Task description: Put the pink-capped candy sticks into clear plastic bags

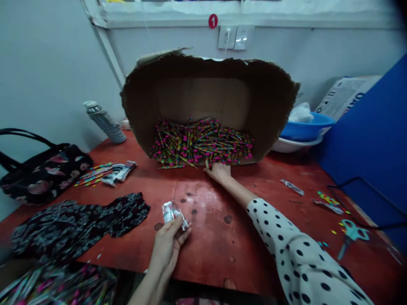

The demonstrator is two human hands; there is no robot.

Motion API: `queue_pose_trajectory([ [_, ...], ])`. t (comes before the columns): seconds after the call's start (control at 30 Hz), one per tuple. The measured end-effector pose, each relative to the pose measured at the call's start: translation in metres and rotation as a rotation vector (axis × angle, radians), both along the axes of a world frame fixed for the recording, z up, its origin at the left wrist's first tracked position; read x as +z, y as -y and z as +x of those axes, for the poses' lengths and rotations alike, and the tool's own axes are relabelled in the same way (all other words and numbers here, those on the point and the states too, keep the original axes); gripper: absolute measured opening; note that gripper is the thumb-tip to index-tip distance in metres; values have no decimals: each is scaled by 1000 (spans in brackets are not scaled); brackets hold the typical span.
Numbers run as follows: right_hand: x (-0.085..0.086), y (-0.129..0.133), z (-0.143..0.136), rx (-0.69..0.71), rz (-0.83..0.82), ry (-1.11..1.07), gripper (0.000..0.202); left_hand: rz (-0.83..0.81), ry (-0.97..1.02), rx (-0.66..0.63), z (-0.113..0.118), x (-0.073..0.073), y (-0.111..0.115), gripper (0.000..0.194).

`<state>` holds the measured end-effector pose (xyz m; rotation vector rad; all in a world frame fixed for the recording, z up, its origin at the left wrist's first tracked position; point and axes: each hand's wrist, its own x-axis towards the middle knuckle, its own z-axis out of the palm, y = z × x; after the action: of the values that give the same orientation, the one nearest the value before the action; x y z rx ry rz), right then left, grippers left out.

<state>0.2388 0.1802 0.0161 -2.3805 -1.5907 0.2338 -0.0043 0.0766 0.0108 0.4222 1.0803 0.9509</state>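
A large cardboard box (203, 95) lies on its side, its torn opening facing me. Inside is a heap of thin, multicoloured pencil-like sticks (203, 140) with pink ends. At the box's lower front edge, my right hand (220, 171) touches the near side of the heap. Its fingers are curled; what they hold, if anything, is hidden among the sticks. My left hand (170, 237), nearer to me, pinches a small clear, shiny plastic bag (171, 210) above the red table (203, 250).
Left: a patterned handbag (47, 173), dark cloth (79, 226), bottle (106, 123) and loose sticks (95, 173). Right: scissors (351, 235), a wrapper (291, 187), small coloured pieces (329, 198), basins (307, 129) and a blue panel (369, 140). Packed sticks (66, 288) fill the lower left.
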Motion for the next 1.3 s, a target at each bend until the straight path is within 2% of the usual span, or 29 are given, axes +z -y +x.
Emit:
queue_pose_trajectory([
  [0.1,1,10,-8,-24,-40,2,38,-28,49,62,-3,3,-7,5],
  [0.2,0,49,-18,19,-23,-23,37,-38,90,93,-8,4,-12,7],
  [0.23,-1,67,-24,76,2,-57,35,-41,99,100,-10,5,-14,8],
  [0.3,-3,106,-39,331,140,-317,32,-45,122,111,-12,4,-17,8],
  [0.37,-5,142,-56,457,141,-493,29,-29,162,127,-12,4,-18,10],
  [0.43,-6,169,-73,506,126,-552,26,0,211,140,-10,3,-18,13],
  [0.5,-7,182,-86,514,130,-543,24,18,248,141,-8,2,-16,16],
  [0.67,-10,183,-97,462,159,-503,25,65,278,91,-4,2,-10,20],
  [0.97,-12,189,-102,389,209,-585,24,143,187,53,0,10,-1,25],
  [1.13,-13,189,-101,368,197,-591,22,191,139,13,-2,10,1,25],
  [1.3,-10,189,-103,324,129,-750,25,248,114,-38,-1,8,4,21],
])
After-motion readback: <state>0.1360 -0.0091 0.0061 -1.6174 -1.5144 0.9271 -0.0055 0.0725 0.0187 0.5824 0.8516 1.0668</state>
